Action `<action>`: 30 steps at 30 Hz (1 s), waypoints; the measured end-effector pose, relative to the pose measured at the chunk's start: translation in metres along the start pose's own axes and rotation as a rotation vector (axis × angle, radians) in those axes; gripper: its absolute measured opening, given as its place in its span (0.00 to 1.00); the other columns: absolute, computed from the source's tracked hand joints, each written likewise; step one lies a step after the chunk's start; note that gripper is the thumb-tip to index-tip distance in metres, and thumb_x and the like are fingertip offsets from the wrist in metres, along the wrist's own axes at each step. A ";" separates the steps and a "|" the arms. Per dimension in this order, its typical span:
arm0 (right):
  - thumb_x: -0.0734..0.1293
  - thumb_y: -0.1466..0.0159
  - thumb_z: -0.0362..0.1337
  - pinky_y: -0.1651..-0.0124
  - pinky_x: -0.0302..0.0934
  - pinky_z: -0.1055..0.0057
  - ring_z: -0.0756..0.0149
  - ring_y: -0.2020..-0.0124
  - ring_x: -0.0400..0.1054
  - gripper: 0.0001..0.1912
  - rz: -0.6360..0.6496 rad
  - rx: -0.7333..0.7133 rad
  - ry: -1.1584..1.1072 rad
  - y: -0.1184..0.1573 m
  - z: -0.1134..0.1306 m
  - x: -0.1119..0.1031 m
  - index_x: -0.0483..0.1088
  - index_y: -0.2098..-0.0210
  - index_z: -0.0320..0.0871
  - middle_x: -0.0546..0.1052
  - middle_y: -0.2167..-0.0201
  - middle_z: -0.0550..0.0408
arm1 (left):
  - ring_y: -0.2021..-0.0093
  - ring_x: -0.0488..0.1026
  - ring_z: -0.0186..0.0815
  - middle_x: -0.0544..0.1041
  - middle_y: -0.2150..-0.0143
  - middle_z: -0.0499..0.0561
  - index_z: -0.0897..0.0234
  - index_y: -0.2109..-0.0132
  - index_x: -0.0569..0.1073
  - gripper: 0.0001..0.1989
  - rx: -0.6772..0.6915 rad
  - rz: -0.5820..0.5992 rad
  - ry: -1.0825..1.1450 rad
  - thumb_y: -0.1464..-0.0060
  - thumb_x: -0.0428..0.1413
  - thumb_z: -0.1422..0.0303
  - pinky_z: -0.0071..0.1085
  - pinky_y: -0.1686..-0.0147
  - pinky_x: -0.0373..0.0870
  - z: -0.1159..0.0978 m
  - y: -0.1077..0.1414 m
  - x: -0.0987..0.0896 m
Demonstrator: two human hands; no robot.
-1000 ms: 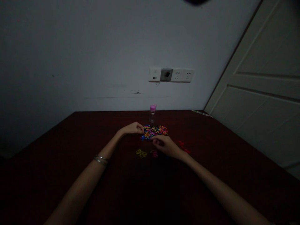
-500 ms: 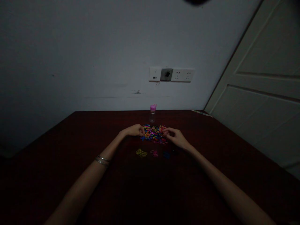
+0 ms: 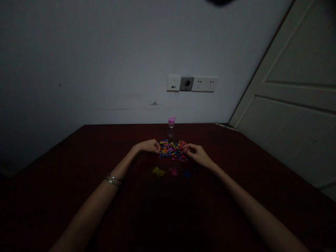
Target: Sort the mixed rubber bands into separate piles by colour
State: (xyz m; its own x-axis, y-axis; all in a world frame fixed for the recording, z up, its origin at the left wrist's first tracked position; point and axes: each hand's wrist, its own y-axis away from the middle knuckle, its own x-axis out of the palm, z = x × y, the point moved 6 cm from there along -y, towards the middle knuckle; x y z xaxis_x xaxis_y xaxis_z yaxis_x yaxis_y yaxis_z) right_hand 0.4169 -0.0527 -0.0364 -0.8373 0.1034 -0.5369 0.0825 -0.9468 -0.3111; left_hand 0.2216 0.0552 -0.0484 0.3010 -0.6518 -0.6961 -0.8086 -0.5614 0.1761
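Observation:
A loose heap of small multicoloured rubber bands (image 3: 172,149) lies on the dark red table. At its left edge rests my left hand (image 3: 152,146), fingers curled in; whatever they hold is hidden. My right hand (image 3: 197,154) touches the heap's right side, thumb and fingers bent together in a pinch around a small gap. What is between those fingertips is too small to make out. Nearer to me are separate little groups: yellow bands (image 3: 159,171), pink bands (image 3: 173,171), blue bands (image 3: 186,173) and a dark group (image 3: 195,170) close below my right wrist.
Behind the heap stands a clear bottle (image 3: 170,130) with a pink lid. The table (image 3: 118,217) meets a pale wall (image 3: 118,63) carrying sockets (image 3: 204,84). A flat strip (image 3: 227,127) lies at the back right, beside a panelled door (image 3: 296,87).
My left hand has drawn slightly left, and a blue piece by its fingertips no longer shows there. My right hand stays almost where it was.

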 end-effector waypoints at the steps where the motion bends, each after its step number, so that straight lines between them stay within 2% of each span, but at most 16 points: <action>1: 0.60 0.45 0.36 0.68 0.61 0.71 0.68 0.71 0.66 0.13 0.006 0.000 -0.005 0.000 0.000 0.000 0.71 0.63 0.39 0.73 0.72 0.54 | 0.81 0.59 0.26 0.67 0.83 0.45 0.67 0.76 0.75 0.06 0.002 0.001 -0.011 0.65 0.57 0.69 0.23 0.80 0.50 -0.001 0.000 0.000; 14: 0.59 0.45 0.36 0.66 0.61 0.71 0.67 0.69 0.67 0.13 0.035 -0.024 0.025 0.000 -0.005 0.002 0.71 0.63 0.38 0.74 0.69 0.53 | 0.81 0.59 0.26 0.67 0.82 0.45 0.68 0.76 0.74 0.06 0.025 -0.020 -0.063 0.65 0.53 0.74 0.22 0.80 0.51 -0.005 0.001 0.004; 20: 0.59 0.44 0.36 0.66 0.61 0.71 0.67 0.69 0.67 0.13 0.031 -0.024 0.036 0.001 -0.004 0.001 0.70 0.63 0.39 0.74 0.69 0.53 | 0.81 0.58 0.26 0.66 0.83 0.44 0.69 0.77 0.73 0.05 0.034 -0.055 -0.015 0.65 0.53 0.73 0.22 0.81 0.51 -0.005 0.004 -0.004; 25: 0.59 0.44 0.36 0.66 0.60 0.72 0.68 0.69 0.66 0.13 0.044 -0.028 0.032 0.001 -0.004 0.001 0.70 0.63 0.38 0.73 0.69 0.52 | 0.82 0.57 0.25 0.65 0.83 0.44 0.68 0.75 0.74 0.06 0.068 -0.077 0.039 0.64 0.54 0.72 0.23 0.80 0.50 -0.005 0.007 -0.011; 30: 0.59 0.45 0.35 0.65 0.61 0.71 0.67 0.69 0.66 0.13 0.046 -0.028 0.036 0.000 -0.006 0.003 0.70 0.64 0.38 0.73 0.69 0.53 | 0.82 0.57 0.25 0.63 0.83 0.42 0.67 0.70 0.74 0.09 0.068 -0.055 0.024 0.64 0.57 0.71 0.22 0.80 0.49 -0.004 0.003 -0.006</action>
State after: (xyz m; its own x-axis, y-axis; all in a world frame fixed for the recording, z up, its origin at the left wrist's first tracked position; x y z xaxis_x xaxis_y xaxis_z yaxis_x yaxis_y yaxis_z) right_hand 0.4181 -0.0511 -0.0426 -0.8121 0.0711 -0.5791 0.1362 -0.9420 -0.3067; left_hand 0.2194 0.0553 -0.0408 0.3574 -0.6333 -0.6864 -0.8228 -0.5612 0.0894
